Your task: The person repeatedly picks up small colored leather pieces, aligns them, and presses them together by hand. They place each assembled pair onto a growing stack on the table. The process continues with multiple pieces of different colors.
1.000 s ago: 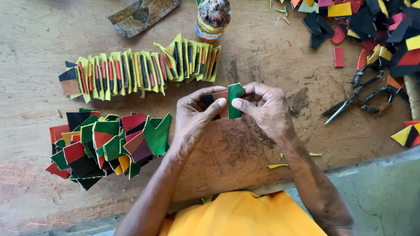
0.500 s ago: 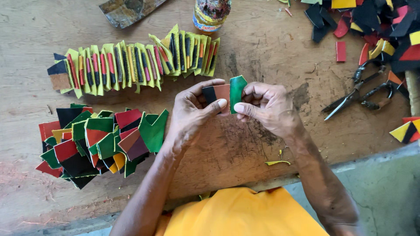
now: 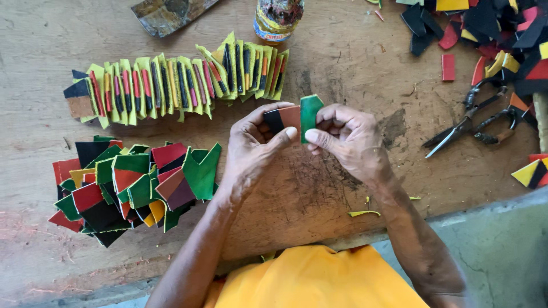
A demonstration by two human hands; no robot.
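Both of my hands meet over the middle of the wooden table (image 3: 319, 63). My left hand (image 3: 254, 145) pinches a small folded piece with black and brown-red panels (image 3: 283, 118). My right hand (image 3: 348, 140) grips its green flap (image 3: 310, 113), which stands up between thumb and fingers. To the left lies a loose heap of green, red, black and yellow cut pieces (image 3: 134, 182). Behind it runs a row of folded yellow-green pieces with coloured stripes (image 3: 177, 80), standing on edge.
A jar with a yellow label (image 3: 278, 20) stands at the back centre, and a dark metal scrap (image 3: 168, 14) lies to its left. Scissors (image 3: 474, 117) rest at the right beside a pile of coloured offcuts (image 3: 491, 28). Small yellow slivers (image 3: 365, 213) lie near the table's front edge.
The piece has been unfolded between my hands: first only the green flap showed, now black and brown-red panels show beside it. Both hands stayed at the same spot.
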